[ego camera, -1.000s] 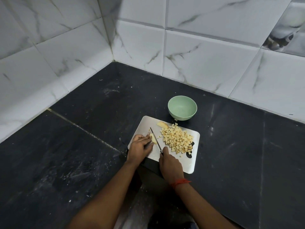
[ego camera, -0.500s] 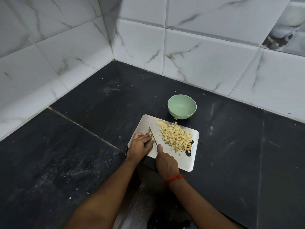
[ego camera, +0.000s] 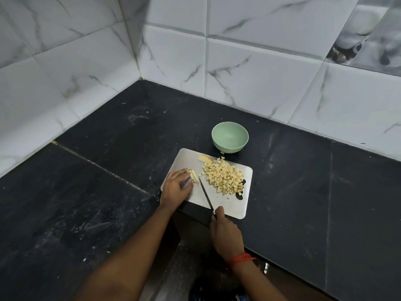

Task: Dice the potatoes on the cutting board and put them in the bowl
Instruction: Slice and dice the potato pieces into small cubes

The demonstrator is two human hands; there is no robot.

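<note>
as the left hand [ego camera: 176, 187] pins the potato strips [ego camera: 193, 175] under curled fingers [ego camera: 186, 181] and the right hand [ego camera: 225, 232] grips the knife [ego camera: 205, 194], cut evenly toward the diced pile [ego camera: 223, 178] at three o'clock.

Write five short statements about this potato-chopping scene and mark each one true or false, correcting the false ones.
1. The green bowl is full of potato. False: it is empty, and the dice pile lies on the cutting board.
2. The right hand grips the knife. True.
3. The left hand holds down potato strips on the cutting board. True.
4. The green bowl stands on the cutting board. False: it stands on the dark counter, just beyond the board's far edge.
5. The knife blade lies to the right of the dice pile. False: it lies between the left hand and the pile.
</note>
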